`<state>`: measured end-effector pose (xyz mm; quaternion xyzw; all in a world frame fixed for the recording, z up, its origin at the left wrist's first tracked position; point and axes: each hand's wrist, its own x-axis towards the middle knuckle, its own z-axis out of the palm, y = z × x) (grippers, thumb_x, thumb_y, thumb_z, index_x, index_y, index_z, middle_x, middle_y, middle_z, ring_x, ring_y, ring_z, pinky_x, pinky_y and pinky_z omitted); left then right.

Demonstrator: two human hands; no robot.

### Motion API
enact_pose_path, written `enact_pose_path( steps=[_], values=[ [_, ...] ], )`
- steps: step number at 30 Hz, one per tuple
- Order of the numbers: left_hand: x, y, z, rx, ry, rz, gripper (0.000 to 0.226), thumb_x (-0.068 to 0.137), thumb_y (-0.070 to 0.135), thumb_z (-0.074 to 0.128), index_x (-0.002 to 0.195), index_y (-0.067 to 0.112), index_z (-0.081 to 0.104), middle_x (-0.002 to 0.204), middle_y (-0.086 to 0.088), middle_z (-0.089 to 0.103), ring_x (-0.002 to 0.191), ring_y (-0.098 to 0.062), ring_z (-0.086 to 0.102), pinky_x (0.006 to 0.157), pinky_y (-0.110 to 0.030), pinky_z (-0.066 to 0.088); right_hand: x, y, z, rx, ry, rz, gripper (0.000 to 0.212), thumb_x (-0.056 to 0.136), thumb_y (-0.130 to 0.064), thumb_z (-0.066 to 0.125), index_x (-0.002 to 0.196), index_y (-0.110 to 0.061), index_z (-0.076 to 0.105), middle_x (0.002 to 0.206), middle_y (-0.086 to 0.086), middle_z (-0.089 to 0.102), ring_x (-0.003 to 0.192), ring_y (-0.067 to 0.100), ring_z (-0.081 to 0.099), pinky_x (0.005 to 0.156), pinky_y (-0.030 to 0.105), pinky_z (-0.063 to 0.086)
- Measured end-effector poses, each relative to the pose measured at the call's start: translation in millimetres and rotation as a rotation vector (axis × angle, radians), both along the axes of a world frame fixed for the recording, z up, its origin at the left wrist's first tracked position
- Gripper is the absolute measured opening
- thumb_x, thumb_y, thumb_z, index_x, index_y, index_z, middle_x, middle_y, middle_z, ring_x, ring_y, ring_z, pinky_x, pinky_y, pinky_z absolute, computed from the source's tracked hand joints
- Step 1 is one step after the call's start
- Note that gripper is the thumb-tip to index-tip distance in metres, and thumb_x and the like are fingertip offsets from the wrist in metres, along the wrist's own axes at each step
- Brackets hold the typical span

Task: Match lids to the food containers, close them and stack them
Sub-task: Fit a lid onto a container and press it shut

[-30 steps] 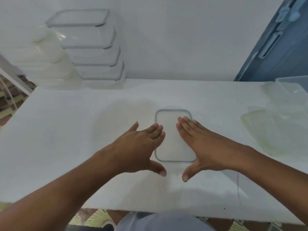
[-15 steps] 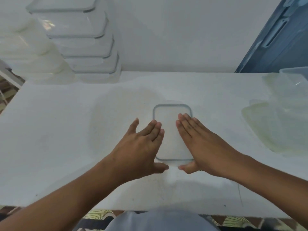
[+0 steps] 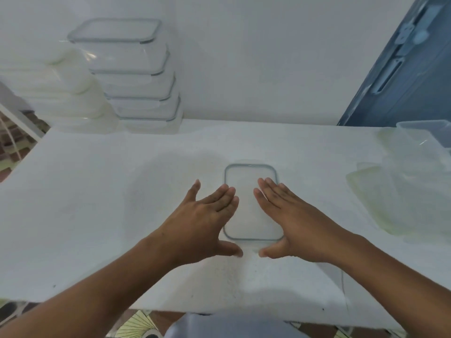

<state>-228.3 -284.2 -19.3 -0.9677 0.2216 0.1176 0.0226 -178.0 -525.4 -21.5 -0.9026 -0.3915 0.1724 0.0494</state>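
Note:
A clear rectangular container with a grey-rimmed lid point(image 3: 249, 203) on it stands in the middle of the white table point(image 3: 85, 203). My left hand point(image 3: 202, 223) lies flat over the lid's left edge, fingers together and thumb spread by the near corner. My right hand point(image 3: 292, 220) mirrors it on the right edge. Neither hand is curled around anything. A stack of several closed clear containers point(image 3: 136, 76) stands at the back left against the wall.
A stack of whitish containers point(image 3: 56, 89) stands left of the clear stack. Loose translucent lids point(image 3: 380, 198) and open containers point(image 3: 427, 137) lie at the right end of the table. A blue door point(image 3: 402, 81) is at the back right.
Both hands stay flat on the lid. The thumbs closed in toward its near edge, then drew slightly apart. The view shifted a little.

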Motion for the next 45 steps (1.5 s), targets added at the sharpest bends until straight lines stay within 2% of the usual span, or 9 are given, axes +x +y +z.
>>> enact_pose_path(
  steps=[6,10,15,19,23,26,29,34,45],
  values=[
    [-13,8,-7,-0.062,-0.155,-0.148,0.082,0.089,0.077,0.045,0.149,0.021,0.051,0.156,0.003,0.046,0.148,-0.020,0.037,0.114,-0.072,0.026,8,-20,8,-0.048,0.018,0.055,0.102,0.090,-0.062,0.060,0.153,-0.039,-0.017,0.158,-0.022,-0.031,0.136,-0.011,-0.037,0.118,0.028,-0.023],
    [-26,-9,-7,-0.051,-0.265,-0.178,0.061,0.093,0.056,0.063,0.142,0.019,0.058,0.149,-0.002,0.057,0.135,-0.031,0.055,0.103,-0.058,0.044,24,-33,13,-0.098,0.023,0.050,0.095,0.091,-0.047,0.068,0.153,-0.050,-0.004,0.158,-0.033,-0.017,0.140,-0.011,-0.031,0.120,0.038,-0.022],
    [-26,-28,-8,-0.173,-0.399,-0.219,0.035,0.092,0.023,0.068,0.126,0.018,0.068,0.137,-0.001,0.066,0.101,-0.025,0.065,0.085,-0.045,0.047,53,-32,21,-0.129,-0.091,0.046,0.082,0.097,-0.018,0.061,0.146,-0.061,0.010,0.156,-0.039,0.007,0.145,-0.005,-0.021,0.118,0.039,-0.025],
    [-15,-36,-8,-0.261,-0.409,-0.204,0.028,0.090,0.016,0.073,0.117,0.021,0.074,0.132,0.003,0.070,0.095,-0.021,0.064,0.082,-0.043,0.046,58,-20,22,-0.057,-0.130,0.001,0.069,0.099,-0.006,0.041,0.153,-0.045,0.025,0.161,-0.027,0.014,0.144,-0.009,-0.012,0.120,0.031,-0.021],
    [-8,-21,-8,-0.346,-0.380,-0.074,0.045,0.093,0.042,0.070,0.134,0.024,0.064,0.142,0.003,0.063,0.112,-0.019,0.062,0.088,-0.044,0.047,42,-18,22,0.082,0.002,-0.116,0.053,0.104,-0.038,0.042,0.155,-0.033,0.031,0.164,-0.019,0.014,0.139,-0.017,-0.010,0.115,0.016,-0.019],
    [-4,-3,3,-0.247,-0.249,0.106,0.073,0.094,0.070,0.042,0.151,0.025,0.047,0.162,0.002,0.039,0.145,-0.017,0.041,0.109,-0.050,0.035,31,-21,31,-0.026,0.068,-0.178,0.088,0.085,-0.079,0.040,0.158,-0.034,0.018,0.164,-0.020,0.001,0.139,-0.010,-0.016,0.117,0.023,-0.015],
    [4,12,13,-0.106,-0.052,0.158,0.087,0.095,0.080,0.028,0.163,0.026,0.018,0.171,0.010,0.003,0.156,-0.005,-0.004,0.126,-0.050,0.004,23,-22,33,-0.154,0.084,-0.148,0.116,0.073,-0.090,0.041,0.160,-0.026,0.000,0.164,-0.013,-0.015,0.140,-0.005,-0.025,0.117,0.026,-0.016],
    [9,17,19,-0.083,0.113,0.153,0.097,0.086,0.083,0.031,0.164,0.029,0.011,0.169,0.014,-0.004,0.154,0.000,-0.010,0.127,-0.037,0.005,19,-18,16,-0.150,0.018,-0.120,0.120,0.076,-0.087,0.040,0.159,-0.017,-0.011,0.164,-0.003,-0.024,0.147,0.005,-0.027,0.115,0.024,-0.019],
    [17,15,30,0.003,0.248,0.137,0.110,0.082,0.082,0.052,0.164,0.028,0.002,0.169,0.013,-0.011,0.153,-0.001,-0.015,0.127,-0.050,0.002,27,-22,25,-0.196,0.076,-0.088,0.127,0.069,-0.091,0.047,0.159,-0.022,-0.010,0.162,-0.009,-0.025,0.146,0.001,-0.027,0.121,0.033,-0.016]
  ],
)
